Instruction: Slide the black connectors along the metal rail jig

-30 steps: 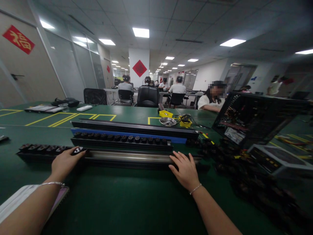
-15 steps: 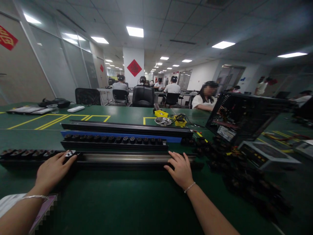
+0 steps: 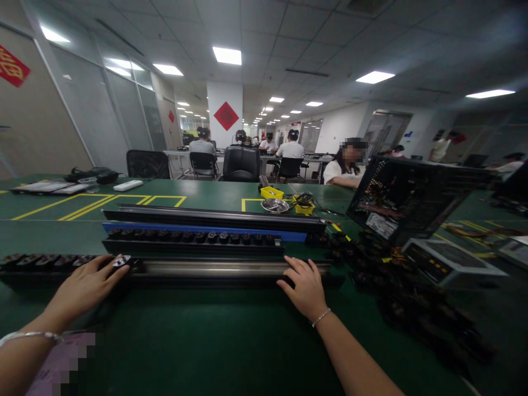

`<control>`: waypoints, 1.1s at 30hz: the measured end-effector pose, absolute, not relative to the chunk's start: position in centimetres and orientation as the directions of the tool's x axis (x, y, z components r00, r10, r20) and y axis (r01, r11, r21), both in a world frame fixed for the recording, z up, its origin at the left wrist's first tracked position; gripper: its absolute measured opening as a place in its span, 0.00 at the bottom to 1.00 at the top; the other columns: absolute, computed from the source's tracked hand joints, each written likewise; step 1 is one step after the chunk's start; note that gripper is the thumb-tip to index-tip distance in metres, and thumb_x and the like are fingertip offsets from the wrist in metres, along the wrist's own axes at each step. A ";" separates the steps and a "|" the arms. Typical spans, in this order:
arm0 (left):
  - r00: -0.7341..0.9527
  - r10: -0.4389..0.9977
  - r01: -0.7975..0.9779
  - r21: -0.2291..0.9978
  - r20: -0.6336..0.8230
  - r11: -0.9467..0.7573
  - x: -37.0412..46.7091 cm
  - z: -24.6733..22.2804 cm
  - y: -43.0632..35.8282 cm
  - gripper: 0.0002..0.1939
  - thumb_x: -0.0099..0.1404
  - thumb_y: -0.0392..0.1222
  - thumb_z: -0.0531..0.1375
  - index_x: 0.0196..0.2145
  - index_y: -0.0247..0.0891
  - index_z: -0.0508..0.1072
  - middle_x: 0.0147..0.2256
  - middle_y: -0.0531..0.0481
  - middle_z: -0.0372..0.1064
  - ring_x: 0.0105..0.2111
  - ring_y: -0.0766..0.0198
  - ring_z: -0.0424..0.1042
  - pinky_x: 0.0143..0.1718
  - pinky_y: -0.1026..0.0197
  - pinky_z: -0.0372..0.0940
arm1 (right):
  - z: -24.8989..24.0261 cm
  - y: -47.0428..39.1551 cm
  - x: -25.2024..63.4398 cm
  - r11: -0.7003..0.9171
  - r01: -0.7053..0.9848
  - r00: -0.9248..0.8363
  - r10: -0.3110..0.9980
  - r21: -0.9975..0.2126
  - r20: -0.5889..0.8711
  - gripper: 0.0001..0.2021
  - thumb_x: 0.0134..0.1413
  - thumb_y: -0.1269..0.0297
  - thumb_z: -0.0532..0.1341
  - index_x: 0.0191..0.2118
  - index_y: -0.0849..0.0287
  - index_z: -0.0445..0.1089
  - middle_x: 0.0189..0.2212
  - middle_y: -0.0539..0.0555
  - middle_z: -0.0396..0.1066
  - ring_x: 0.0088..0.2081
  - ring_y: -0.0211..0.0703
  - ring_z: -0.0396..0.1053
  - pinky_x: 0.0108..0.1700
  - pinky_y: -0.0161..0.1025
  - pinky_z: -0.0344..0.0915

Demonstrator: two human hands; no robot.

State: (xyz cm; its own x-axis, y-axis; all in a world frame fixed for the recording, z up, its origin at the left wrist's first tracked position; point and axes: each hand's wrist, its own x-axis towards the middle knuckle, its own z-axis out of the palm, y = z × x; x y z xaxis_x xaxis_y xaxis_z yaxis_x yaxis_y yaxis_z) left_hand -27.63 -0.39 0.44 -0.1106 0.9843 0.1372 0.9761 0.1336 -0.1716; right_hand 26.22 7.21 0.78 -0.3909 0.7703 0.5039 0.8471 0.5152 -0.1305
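1. Left hand [image 3: 84, 283]: thumb and forefinger narrowly spaced around a white-topped black part [image 3: 122, 261] seated in the long black channel rail [image 3: 214, 268]; how firmly they press, I cannot tell.
2. Right hand [image 3: 304, 280]: fingers spread, fingertips at the rail toward its right end.
3. Edges and room: the rail's bare metallic trough runs between the hands; green tabletop [image 3: 214, 341] stretches nearer, between the forearms. A filled rail [image 3: 198, 245] lies just beyond the grip; a dark heap of parts [image 3: 416, 308] bounds the right hand's outer side.
4. Direction: the part's white face points up; the rail's long axis runs left to right.
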 end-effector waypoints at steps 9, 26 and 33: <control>-0.151 0.986 0.988 -0.016 0.068 0.152 -27.1 1.7 -0.5 0.25 0.52 0.44 0.50 0.47 0.43 0.73 0.59 0.46 0.58 0.62 0.49 0.50 0.57 0.47 0.53 | 0.7 7.3 26.3 0.530 0.840 -0.399 0.750 -0.119 0.527 0.11 0.54 0.52 0.56 0.33 0.52 0.71 0.53 0.52 0.66 0.54 0.50 0.61 0.57 0.55 0.48; -0.317 0.947 0.948 -0.030 -0.045 0.316 -21.5 3.4 -0.7 0.39 0.60 0.62 0.45 0.63 0.39 0.48 0.66 0.39 0.35 0.64 0.44 0.37 0.55 0.29 0.43 | 0.6 7.5 26.4 0.526 0.847 -0.418 0.750 -0.079 0.513 0.13 0.56 0.51 0.54 0.33 0.52 0.71 0.54 0.52 0.66 0.54 0.50 0.61 0.56 0.57 0.49; -0.240 0.971 0.971 0.029 0.024 0.239 -21.9 2.5 -0.6 0.42 0.56 0.63 0.51 0.62 0.37 0.51 0.65 0.39 0.41 0.64 0.46 0.40 0.60 0.38 0.42 | 0.6 7.5 26.4 0.529 0.847 -0.429 0.736 -0.050 0.523 0.14 0.56 0.51 0.53 0.33 0.52 0.71 0.54 0.52 0.66 0.53 0.50 0.62 0.56 0.55 0.49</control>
